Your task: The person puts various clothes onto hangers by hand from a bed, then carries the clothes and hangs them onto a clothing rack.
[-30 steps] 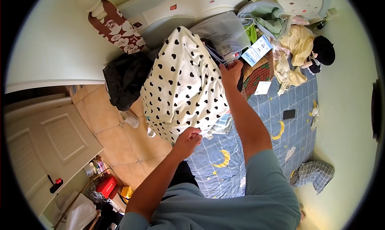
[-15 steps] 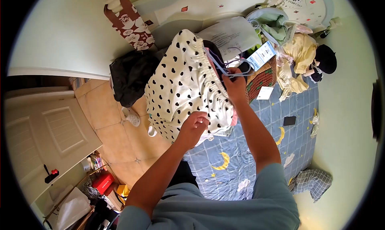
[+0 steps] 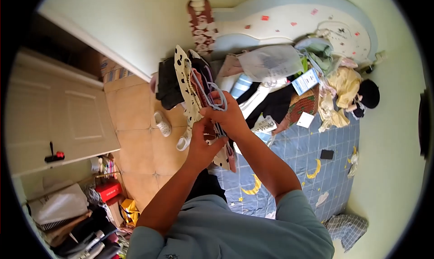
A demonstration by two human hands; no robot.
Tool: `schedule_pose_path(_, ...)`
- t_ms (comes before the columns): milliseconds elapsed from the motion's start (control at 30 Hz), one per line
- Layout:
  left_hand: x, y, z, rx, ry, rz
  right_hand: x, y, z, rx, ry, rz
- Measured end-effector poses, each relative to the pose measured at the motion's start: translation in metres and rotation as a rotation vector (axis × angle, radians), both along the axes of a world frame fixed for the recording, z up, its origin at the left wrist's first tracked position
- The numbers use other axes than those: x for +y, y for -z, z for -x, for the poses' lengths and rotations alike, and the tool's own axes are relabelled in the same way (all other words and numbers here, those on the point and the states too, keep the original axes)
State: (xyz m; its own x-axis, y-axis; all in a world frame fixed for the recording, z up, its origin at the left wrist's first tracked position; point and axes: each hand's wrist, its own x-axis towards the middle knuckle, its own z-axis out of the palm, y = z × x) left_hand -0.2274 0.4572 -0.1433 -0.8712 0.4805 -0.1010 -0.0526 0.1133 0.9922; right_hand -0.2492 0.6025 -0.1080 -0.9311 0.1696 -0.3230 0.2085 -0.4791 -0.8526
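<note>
My right hand is closed around the tops of several grey-blue and purple clothes hangers. From them hangs a bundle of clothes, seen almost edge-on. Its outer piece is a white garment with black hearts; a pinkish piece and dark cloth show beside it. Just below, my left hand is closed on the side of the heart-print garment, its thumb across the bundle near my right wrist. The fingertips of my left hand are partly hidden by cloth.
A blue checked bed carries piled clothes, a grey-white plastic bag, a tagged woven item and a dark flat object. White clogs lie on the tiled floor. A door stands at left, above a cluttered shelf.
The heart-print garment has turned from broadside to nearly edge-on and moved left. My right hand came left with the hangers; my left hand has closed on the garment. More clothes on the bed now show.
</note>
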Motion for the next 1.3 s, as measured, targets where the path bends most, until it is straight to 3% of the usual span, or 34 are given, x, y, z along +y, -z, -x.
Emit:
schedule_pose_path(200, -0.119, -0.056, -0.02, -0.075, -0.246, -0.157, -0.112, -0.04, -0.005, 0.183, -0.329, 0.045)
schedule_pose_path(367, -0.22, -0.108, -0.071, 0.115, -0.483, -0.313, -0.224, -0.097, -0.032, 0.289, -0.472, -0.001)
schedule_pose_path(467, -0.297, -0.132, -0.108, -0.048, -0.482, -0.238, -0.296, -0.126, -0.063, 0.342, -0.539, -0.008)
schedule_pose_path(833, -0.487, -0.17, -0.265, 0.221, -0.756, -0.178, -0.52, -0.169, -0.182, 0.49, -0.816, 0.127)
schedule_pose_path(1067, -0.574, -0.186, -0.336, 0.306, -1.006, -0.583, -0.636, -0.167, -0.22, 0.405, -1.084, 0.216)
schedule_pose_path(1300, -0.653, -0.175, -0.424, 0.272, -1.369, -0.381, -0.766, -0.161, -0.273, 0.368, -1.438, 0.26)
